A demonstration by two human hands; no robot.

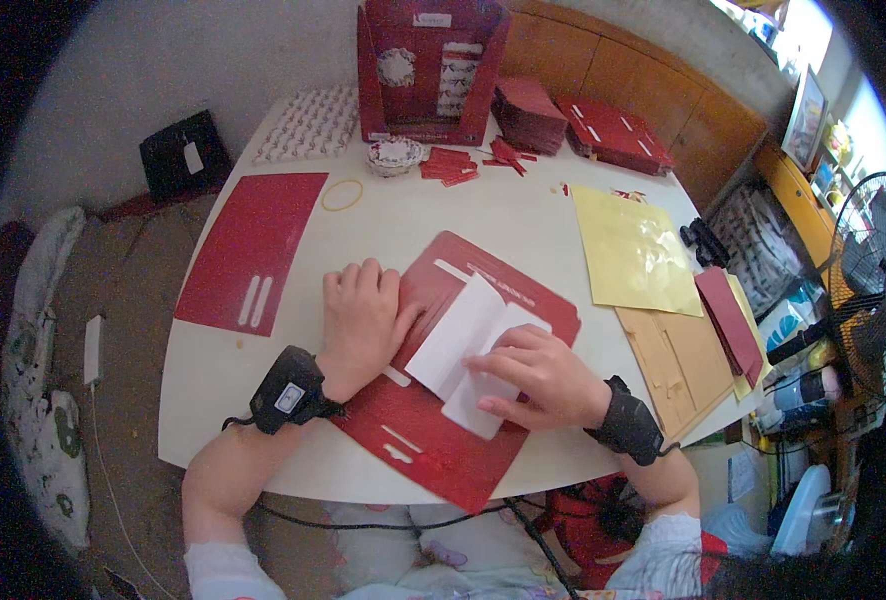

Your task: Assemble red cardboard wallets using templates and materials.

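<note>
A red die-cut card sheet (418, 425) with white slots lies slantwise on the table before me. On its middle rests a folded white paper (455, 330), its crease running between two panels. My left hand (363, 315) is laid over the card's left edge, thumb reaching onto the red surface toward the paper, nothing in its grasp. Over the paper's right panel is my right hand (538, 375), its bent fingertips touching the paper near the crease, thumb apart from the fingers. The palm hides part of the paper and card. Both wrists wear black strapped devices.
Another red sheet (248, 250) and a yellow rubber band (343, 195) lie left. A red display box (433, 75) stands at the back beside stacked red cards (618, 135). Yellow film (638, 250) and tan card (678, 365) lie right; a fan (868, 250) stands beyond.
</note>
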